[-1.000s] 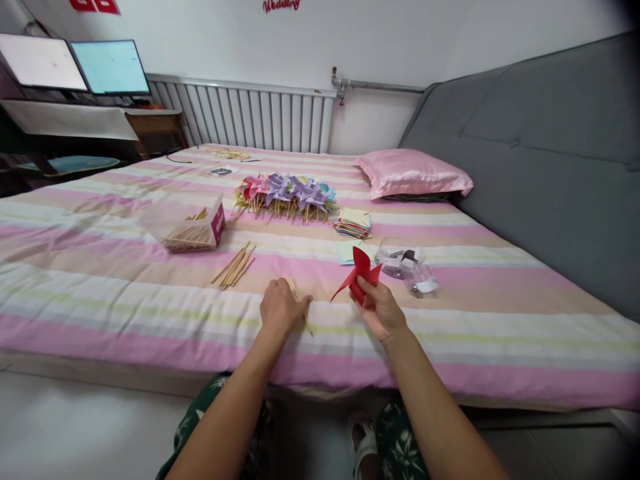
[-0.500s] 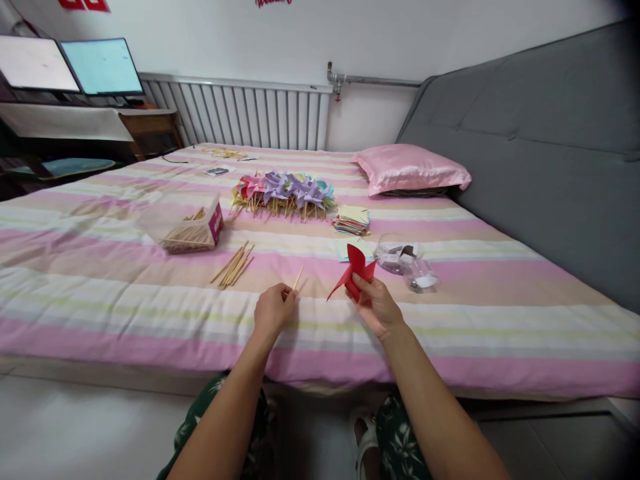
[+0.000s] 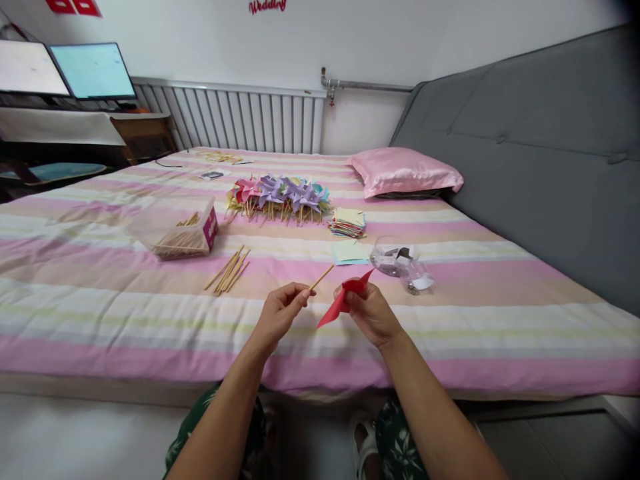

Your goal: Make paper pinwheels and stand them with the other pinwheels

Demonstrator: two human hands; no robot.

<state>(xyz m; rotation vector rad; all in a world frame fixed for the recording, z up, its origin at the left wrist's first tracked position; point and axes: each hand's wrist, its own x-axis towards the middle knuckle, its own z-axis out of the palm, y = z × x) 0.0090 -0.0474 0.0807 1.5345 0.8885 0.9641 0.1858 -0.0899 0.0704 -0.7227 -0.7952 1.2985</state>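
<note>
Lifted off bed: left hand grip pinching stick; right hand grip clasping red pinwheel

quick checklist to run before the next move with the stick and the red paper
1. The left hand pinches the stick firmly: ok.
2. The right hand grips the red paper: ok.
3. The tip of the stick is apart from the red paper, with nothing between them: ok.
4. A hole or pin at the paper's centre: cannot tell, fingers cover it.
5. The spare sticks lie on the bed: ok.
6. What the clear jar holds: cannot tell.
</note>
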